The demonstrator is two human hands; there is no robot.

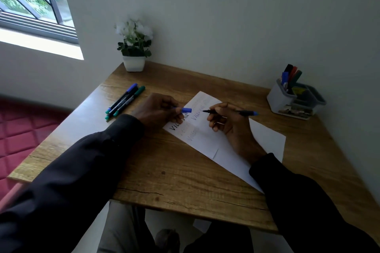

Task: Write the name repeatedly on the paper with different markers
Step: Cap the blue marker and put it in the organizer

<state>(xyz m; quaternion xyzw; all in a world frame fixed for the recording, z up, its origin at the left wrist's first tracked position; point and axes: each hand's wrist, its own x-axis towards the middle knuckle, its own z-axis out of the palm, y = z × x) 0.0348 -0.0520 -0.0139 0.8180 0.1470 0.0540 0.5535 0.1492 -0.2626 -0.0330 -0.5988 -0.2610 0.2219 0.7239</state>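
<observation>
Blue cap [186, 110], white paper [267, 139], wood-grain brown table [174, 170].

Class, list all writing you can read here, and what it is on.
"Vic": paper, dark handwriting, the rest partly hidden by the left hand.
Fainter handwritten lines on it: blurred.
Print on three markers lying on the desk: too small.
Yellow label in the pen holder: blurred.

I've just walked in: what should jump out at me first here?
At the middle of the light wooden table, the right hand holds a slim black marker with a blue end over a white sheet of paper with handwritten lines, while the left hand pinches a small blue cap. Three more markers lie to the left, and a white-flowered plant in a white pot stands at the far edge.
</observation>
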